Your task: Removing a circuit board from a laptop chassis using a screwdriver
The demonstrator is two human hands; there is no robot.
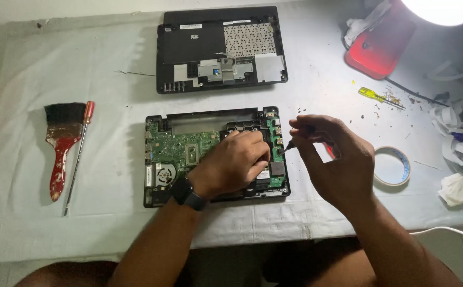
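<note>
— What is the right hand (333, 159) holding?

— A small screwdriver (290, 145), pinched between thumb and fingertips. Its dark shaft slants down to the left, and the tip sits at the right edge of the opened laptop base (216, 155), by the narrow green board along that side. A bit of red handle shows behind the palm.

— And the left hand (235, 161)?

— It lies palm down on the right half of the base, fingers curled and pressing on the dark area next to the green motherboard. Whether it grips anything underneath, I cannot tell. A black watch (188, 194) sits on that wrist.

— Where is the base?

— In the middle of the white cloth-covered table (29, 106), just in front of the person. The removed black cover (221, 49) lies beyond it, inner side up.

— What else is around?

— A red-handled paintbrush (61, 144) and a long thin screwdriver (78, 157) well off to the left. To the right, a roll of tape (392, 166), near the right hand; farther back a yellow-handled screwdriver (381, 98) and a red lamp (383, 40).
</note>
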